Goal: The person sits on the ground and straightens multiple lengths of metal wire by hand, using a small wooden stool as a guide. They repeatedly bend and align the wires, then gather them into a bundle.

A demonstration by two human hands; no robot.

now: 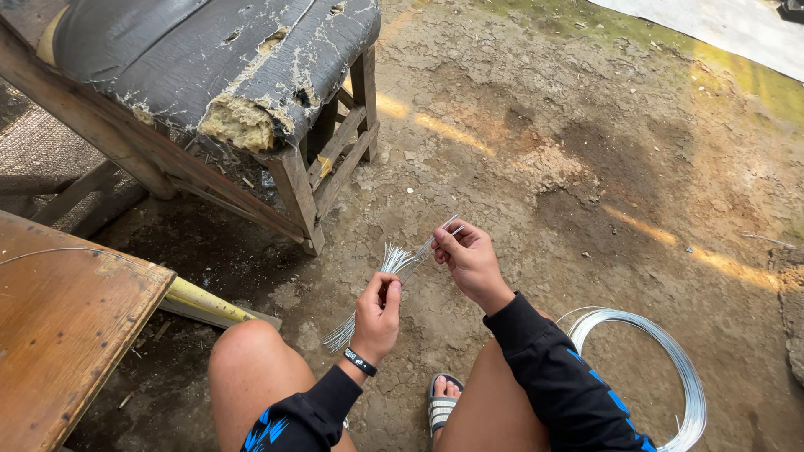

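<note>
**Sorting cut wire by hand, sitting on the dirt**

So here we're sitting low over cracked dry ground, knees up, one sandal poking out between them. Our left hand is wrapped tight around the middle of a bundle of short wire pieces, and the bundle fans out above and below the fist. Our right hand is pinching the top end of a few strands between thumb and fingertips, just above the bundle. Exactly how many strands, we can't tell at this size.

Best guess at the step: we're picking out or evening up a small group of wires from the bunch. The next bit probably wants a steady left fist so the rest doesn't slide, plus a clean pull along the wires' length.

Around us: a coil of wire on the ground by our right leg, a battered padded stool ahead, and a wooden board off to the left.
</note>
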